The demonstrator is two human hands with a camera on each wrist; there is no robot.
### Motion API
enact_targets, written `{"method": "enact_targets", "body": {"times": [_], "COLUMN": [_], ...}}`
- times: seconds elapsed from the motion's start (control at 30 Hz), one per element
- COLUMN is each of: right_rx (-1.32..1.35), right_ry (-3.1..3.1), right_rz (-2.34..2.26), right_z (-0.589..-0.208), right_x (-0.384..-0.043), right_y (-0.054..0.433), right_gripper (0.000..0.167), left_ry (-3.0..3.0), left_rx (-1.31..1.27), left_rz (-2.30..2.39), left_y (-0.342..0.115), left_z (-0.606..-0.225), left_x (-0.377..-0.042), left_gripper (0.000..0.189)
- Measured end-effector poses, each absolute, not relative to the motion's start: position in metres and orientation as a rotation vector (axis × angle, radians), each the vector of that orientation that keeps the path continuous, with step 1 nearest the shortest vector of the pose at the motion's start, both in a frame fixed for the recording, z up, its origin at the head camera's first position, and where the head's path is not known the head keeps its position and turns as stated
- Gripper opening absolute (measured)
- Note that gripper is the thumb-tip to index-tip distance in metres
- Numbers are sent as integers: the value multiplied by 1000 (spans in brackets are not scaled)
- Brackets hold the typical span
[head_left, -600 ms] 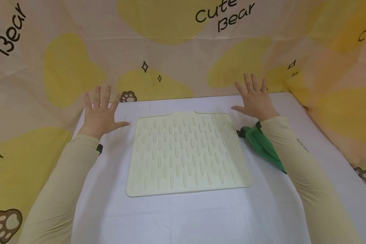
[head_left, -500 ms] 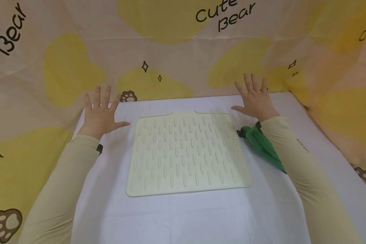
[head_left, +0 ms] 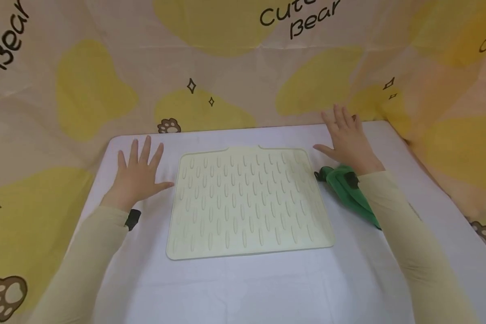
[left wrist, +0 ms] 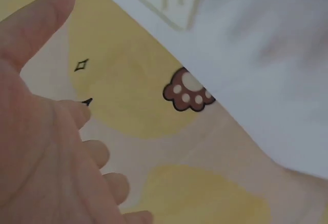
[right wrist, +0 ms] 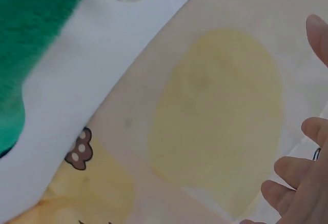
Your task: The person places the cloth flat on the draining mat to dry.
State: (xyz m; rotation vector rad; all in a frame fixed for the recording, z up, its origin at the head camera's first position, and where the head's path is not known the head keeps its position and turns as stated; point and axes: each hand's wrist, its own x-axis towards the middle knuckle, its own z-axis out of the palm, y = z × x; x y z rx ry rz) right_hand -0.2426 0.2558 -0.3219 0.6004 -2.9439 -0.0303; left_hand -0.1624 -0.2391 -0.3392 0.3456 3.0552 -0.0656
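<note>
A cream mat with raised oval ridges (head_left: 243, 202) lies flat on the white-covered table, a tab on its far edge. To its left, my left hand (head_left: 135, 180) is held out with fingers straight and spread, thumb tip right by the mat's edge. My right hand (head_left: 350, 141) is likewise spread, beyond the mat's far right corner. Both hands hold nothing. A folded green plush cloth (head_left: 350, 193) with a dark knob at one end lies right of the mat, partly hidden behind my right forearm. The right wrist view shows its fuzzy green surface (right wrist: 36, 34) close up.
The white table cover (head_left: 235, 288) extends around the mat. Behind it and along both sides hangs a pink and yellow printed curtain (head_left: 227, 67) with paw prints and lettering. A dark wrist strap (head_left: 133, 219) shows at my left sleeve.
My left hand has drawn back toward me and come lower. The right hand has also come back, slightly to the right. Mat and green cloth have stayed in place.
</note>
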Motion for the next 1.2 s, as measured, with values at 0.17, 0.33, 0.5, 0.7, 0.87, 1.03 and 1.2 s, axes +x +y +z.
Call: {"method": "enact_targets", "body": {"times": [0.17, 0.33, 0.5, 0.7, 0.87, 1.03, 1.2], "right_rx": [566, 509, 391, 330, 334, 266, 234], "right_ry": [-2927, -2922, -2977, -2926, -2894, -2940, -2922], "right_rz": [193, 404, 569, 659, 734, 740, 689], "right_z": [-328, -336, -345, -358, -375, -388, -402], "right_x": [-228, -214, -199, -182, -173, -168, -167], "right_y": [268, 277, 286, 298, 302, 300, 298], "right_gripper": [82, 70, 62, 51, 52, 59, 63], "left_ry": [2953, 2857, 2839, 2831, 2805, 2787, 2799], "left_rx": [326, 262, 228, 290, 313, 339, 344], "left_rz": [87, 266, 375, 487, 572, 589, 601], "left_y": [-234, -230, -222, -215, -207, -204, -205], "left_z": [-356, -375, -392, -408, -418, -427, -433], "left_x": [-139, -115, -96, -86, -82, -82, -83], "left_gripper": [99, 99, 103, 102, 98, 92, 91]}}
